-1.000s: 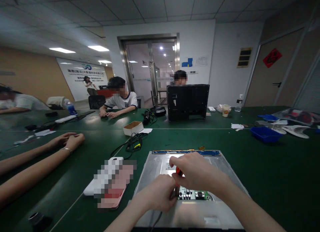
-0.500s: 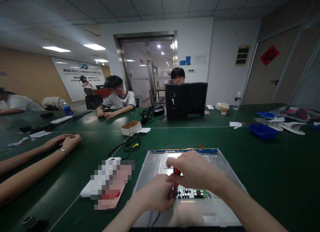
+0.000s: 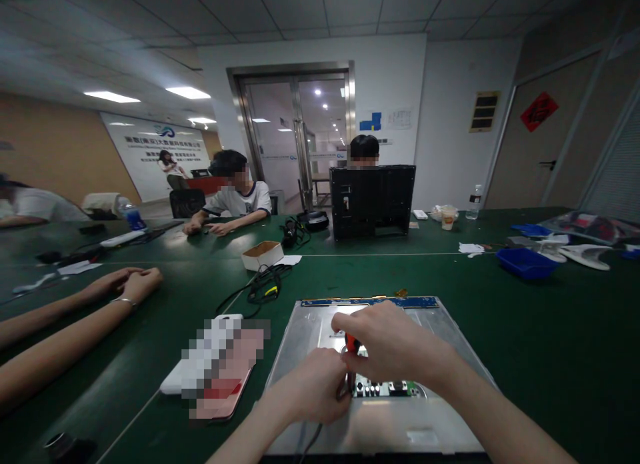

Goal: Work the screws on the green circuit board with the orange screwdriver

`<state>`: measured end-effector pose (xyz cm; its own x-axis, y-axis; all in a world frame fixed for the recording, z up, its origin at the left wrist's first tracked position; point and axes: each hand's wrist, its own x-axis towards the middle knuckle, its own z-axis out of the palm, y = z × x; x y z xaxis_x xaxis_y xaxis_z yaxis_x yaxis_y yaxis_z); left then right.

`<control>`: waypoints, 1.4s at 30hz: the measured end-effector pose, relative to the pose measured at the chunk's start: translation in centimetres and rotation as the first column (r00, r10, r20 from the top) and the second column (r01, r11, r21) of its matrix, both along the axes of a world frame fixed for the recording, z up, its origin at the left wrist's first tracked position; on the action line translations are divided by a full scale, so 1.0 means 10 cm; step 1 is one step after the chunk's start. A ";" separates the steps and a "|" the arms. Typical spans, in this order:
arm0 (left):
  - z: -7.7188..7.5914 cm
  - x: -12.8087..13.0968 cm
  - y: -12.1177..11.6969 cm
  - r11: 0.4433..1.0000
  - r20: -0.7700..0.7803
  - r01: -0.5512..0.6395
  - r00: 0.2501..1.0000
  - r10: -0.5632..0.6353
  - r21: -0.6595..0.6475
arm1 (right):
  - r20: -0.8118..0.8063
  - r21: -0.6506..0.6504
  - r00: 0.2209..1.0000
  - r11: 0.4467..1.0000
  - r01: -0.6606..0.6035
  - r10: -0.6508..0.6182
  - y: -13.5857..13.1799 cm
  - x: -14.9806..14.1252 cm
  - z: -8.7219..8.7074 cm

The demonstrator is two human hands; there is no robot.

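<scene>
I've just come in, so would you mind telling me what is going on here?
Someone is working with both hands over a metal panel on the table. The right hand grips a red tool near the left end of a green board on the panel. The left hand is close beside the tool; its fingertips are hidden, so what it holds is unclear. Another person's hands rest on the table at left.

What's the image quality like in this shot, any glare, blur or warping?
Head view, centre: bright glare on the metal panel beside the right hand; head view, left of the hands: pixelation hides much of the white item and pink item; head view, far left: soft, hazy; head view, outer edges: wide-angle stretching.
</scene>
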<state>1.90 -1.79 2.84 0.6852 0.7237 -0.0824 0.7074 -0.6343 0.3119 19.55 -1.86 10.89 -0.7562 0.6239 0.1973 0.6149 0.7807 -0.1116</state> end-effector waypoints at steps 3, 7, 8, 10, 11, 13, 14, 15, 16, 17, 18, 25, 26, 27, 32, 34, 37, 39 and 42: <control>0.01 -0.01 0.00 1.000 -0.009 0.009 1.000 -0.009 0.014 | 0.012 0.047 0.999 0.998 0.045 -0.046 0.01 0.00 0.00; 0.01 0.00 0.00 1.000 -0.030 0.015 0.999 -0.014 0.005 | 0.024 0.054 0.998 0.997 0.058 -0.059 0.01 -0.01 -0.01; 0.01 0.01 0.00 1.000 -0.032 0.009 0.999 -0.009 0.002 | 0.024 0.049 0.998 0.997 0.058 -0.059 0.01 -0.02 -0.01; 0.01 0.01 0.00 1.000 -0.038 -0.001 0.999 0.001 0.009 | 0.017 0.032 0.999 0.998 0.046 -0.047 0.00 -0.02 -0.01; 0.01 0.01 0.00 1.000 -0.041 0.000 0.999 0.001 0.018 | 0.011 0.020 0.999 0.999 0.035 -0.035 0.00 -0.02 -0.01; 0.00 0.01 0.00 0.999 -0.046 0.012 0.999 -0.010 0.039 | -0.001 0.002 1.000 1.000 0.008 -0.008 -0.02 -0.01 0.00; -0.01 0.01 0.00 0.999 -0.052 0.016 0.999 -0.013 0.044 | -0.007 0.000 1.000 1.000 -0.003 0.003 -0.02 -0.01 0.01; -0.01 0.01 0.00 0.999 -0.057 0.019 0.998 -0.016 0.046 | -0.010 0.003 1.000 1.000 -0.010 0.010 -0.03 0.00 0.01; -0.01 0.01 0.00 0.999 -0.063 0.021 0.998 -0.019 0.045 | -0.011 0.010 1.000 1.000 -0.013 0.013 -0.03 0.00 0.02; -0.01 0.01 0.00 0.999 -0.071 0.024 0.997 -0.021 0.048 | -0.007 0.017 1.000 1.000 -0.010 0.010 -0.03 0.01 0.02; -0.01 0.01 0.00 0.998 -0.079 0.027 0.997 -0.022 0.054 | -0.001 0.026 1.000 1.000 -0.004 0.004 -0.03 0.01 0.01; 0.02 0.03 0.00 0.999 -0.090 0.025 0.996 -0.021 0.049 | 0.017 0.063 1.000 0.998 0.022 -0.023 0.02 -0.03 -0.04; 0.01 0.03 0.00 0.999 -0.093 0.021 0.995 -0.017 0.040 | 0.013 0.055 1.000 0.998 0.018 -0.019 0.02 -0.03 -0.04; 0.01 0.02 0.01 0.999 -0.097 0.017 0.995 -0.014 0.036 | 0.007 0.045 1.000 0.999 0.013 -0.014 0.02 -0.02 -0.04; -0.05 0.00 0.03 0.998 -0.086 0.022 0.996 -0.016 0.066 | -0.032 -0.016 0.999 1.000 -0.025 0.024 0.00 0.01 -0.02; -0.06 0.00 0.03 0.996 -0.088 0.034 0.996 -0.027 0.077 | -0.044 -0.019 0.998 0.999 -0.038 0.037 -0.01 0.02 -0.02; -0.03 0.01 0.01 0.995 -0.106 0.055 0.993 -0.046 0.086 | -0.045 0.011 0.998 0.999 -0.035 0.035 0.00 0.01 -0.04; -0.01 0.01 0.00 0.996 -0.116 0.046 0.993 -0.037 0.075 | -0.036 0.041 0.999 0.999 -0.020 0.021 0.02 0.01 -0.06; -0.01 0.02 0.01 0.999 -0.110 0.010 0.994 -0.006 0.038 | -0.021 0.061 1.000 0.998 0.001 0.000 0.02 0.00 -0.06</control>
<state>2.07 -1.74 2.76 0.6790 0.7224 -0.1304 0.7312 -0.6497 0.2078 19.57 -1.63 10.27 -0.7512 0.6106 0.2508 0.6133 0.7861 -0.0767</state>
